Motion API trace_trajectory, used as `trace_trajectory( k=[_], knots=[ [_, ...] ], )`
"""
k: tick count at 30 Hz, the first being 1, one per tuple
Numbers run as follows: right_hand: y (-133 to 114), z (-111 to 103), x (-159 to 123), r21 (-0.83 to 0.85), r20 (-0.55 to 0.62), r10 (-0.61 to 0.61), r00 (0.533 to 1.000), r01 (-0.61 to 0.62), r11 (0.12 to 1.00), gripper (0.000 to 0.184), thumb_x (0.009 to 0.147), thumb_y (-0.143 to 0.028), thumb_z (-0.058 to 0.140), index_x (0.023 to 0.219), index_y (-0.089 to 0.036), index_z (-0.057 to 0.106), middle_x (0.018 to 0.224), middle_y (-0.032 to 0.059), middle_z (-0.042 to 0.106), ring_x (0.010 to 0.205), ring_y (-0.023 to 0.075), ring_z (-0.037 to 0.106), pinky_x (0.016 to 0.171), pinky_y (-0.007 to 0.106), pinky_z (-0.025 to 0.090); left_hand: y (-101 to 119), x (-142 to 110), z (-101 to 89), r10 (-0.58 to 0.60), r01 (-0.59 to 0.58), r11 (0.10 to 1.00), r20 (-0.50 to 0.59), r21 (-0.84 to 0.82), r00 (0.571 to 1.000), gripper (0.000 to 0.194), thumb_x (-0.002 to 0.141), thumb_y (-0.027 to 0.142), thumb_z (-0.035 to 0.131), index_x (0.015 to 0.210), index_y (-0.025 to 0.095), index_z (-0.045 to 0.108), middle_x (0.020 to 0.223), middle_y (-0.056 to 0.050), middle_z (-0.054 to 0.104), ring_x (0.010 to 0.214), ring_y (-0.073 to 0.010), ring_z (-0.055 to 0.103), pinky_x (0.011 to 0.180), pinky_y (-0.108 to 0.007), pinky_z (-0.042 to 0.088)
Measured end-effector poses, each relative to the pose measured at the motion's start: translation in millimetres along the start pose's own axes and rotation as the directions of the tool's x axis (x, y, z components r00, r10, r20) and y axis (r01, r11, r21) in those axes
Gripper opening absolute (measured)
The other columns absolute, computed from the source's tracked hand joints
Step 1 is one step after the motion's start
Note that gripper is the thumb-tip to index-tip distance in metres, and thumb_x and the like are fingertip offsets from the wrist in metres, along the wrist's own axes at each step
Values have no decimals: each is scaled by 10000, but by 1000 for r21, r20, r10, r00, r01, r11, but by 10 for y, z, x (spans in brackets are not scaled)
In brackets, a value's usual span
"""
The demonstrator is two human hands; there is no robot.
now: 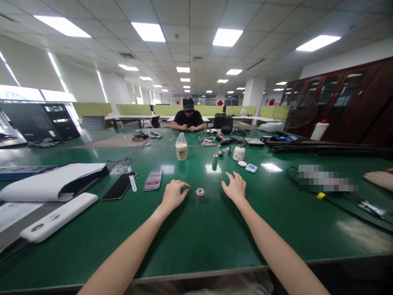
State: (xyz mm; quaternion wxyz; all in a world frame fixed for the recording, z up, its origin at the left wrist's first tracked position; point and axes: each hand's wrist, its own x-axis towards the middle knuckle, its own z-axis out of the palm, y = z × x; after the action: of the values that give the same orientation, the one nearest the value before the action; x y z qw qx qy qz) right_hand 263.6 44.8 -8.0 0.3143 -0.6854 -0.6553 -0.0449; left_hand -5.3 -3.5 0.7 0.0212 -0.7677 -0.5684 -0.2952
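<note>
A short metal cylinder (200, 196) with a round hole in its top stands upright on the green table (184, 246). Just left of it is my left hand (175, 194), fingers curved and apart, not touching it. My right hand (235, 187) hovers or rests farther off on its right side, fingers spread and holding nothing. Beyond the hands a second small metal cylinder (215, 159) stands upright. To the right of that are a white jar (239, 152), a pink round item (242, 163) and a small blue-and-white packet (251, 168).
A phone (116, 187), a white watch (132, 181), a blurred phone-like item (153, 180) and a white power strip-like bar (59, 217) lie left. A bagged cup (181, 147) stands ahead. Cables (344, 207) and another person's hand (379, 178) are right. A person (188, 116) sits opposite.
</note>
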Motion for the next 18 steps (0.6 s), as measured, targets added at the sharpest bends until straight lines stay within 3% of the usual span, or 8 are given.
trace_trajectory(
  k=[3, 5, 8, 11, 14, 18],
  knots=[
    [231, 87, 120, -68, 199, 144, 969, -133, 989, 620, 864, -497, 476, 1369, -137, 467, 1449, 192, 366, 1356, 340, 288, 1058, 520, 232, 13, -5, 7, 2, -2, 1000, 5, -5, 1000, 178, 829, 274, 564, 929, 264, 711, 971, -44, 687, 954, -237, 565, 841, -368, 430],
    [315, 124, 159, -81, 253, 144, 957, -127, 989, 606, 886, -530, 422, 1346, -143, 498, 1446, 172, 383, 1358, 330, 298, 1064, 515, 234, 0, -6, 8, -2, 2, 1000, 5, -8, 1000, 177, 827, 268, 564, 923, 260, 713, 963, -46, 686, 953, -233, 567, 841, -362, 433],
    [341, 125, 160, -49, 199, 63, 978, -55, 997, 475, 870, -504, 482, 1211, -208, 629, 1345, 129, 523, 1267, 301, 443, 1010, 453, 340, -23, -5, 13, -12, 12, 1000, 5, -16, 1000, 175, 820, 265, 568, 916, 259, 715, 952, -47, 685, 943, -229, 571, 833, -354, 442],
    [310, 76, 140, 30, 165, 36, 986, -41, 999, 283, 829, -442, 569, 970, -266, 740, 1063, 72, 697, 993, 241, 632, 825, 330, 462, -30, -4, 20, -12, 12, 999, 3, -29, 1000, 171, 817, 268, 570, 901, 262, 718, 945, -46, 684, 928, -227, 576, 817, -348, 450],
    [278, 28, 132, 81, 166, 67, 984, -81, 993, 204, 805, -402, 607, 857, -282, 764, 908, 50, 731, 841, 220, 667, 703, 287, 475, -24, -6, 27, -7, 7, 999, -2, -39, 1000, 172, 821, 267, 563, 891, 262, 720, 937, -44, 683, 926, -224, 579, 822, -346, 451],
    [264, 3, 124, 83, 151, 132, 980, -145, 986, 180, 794, -325, 625, 902, -279, 762, 916, 52, 736, 833, 227, 672, 685, 293, 483, -11, -12, 37, 4, -4, 999, 1, -49, 1000, 175, 822, 261, 556, 885, 255, 719, 930, -42, 686, 925, -219, 581, 834, -346, 450]
  ],
)
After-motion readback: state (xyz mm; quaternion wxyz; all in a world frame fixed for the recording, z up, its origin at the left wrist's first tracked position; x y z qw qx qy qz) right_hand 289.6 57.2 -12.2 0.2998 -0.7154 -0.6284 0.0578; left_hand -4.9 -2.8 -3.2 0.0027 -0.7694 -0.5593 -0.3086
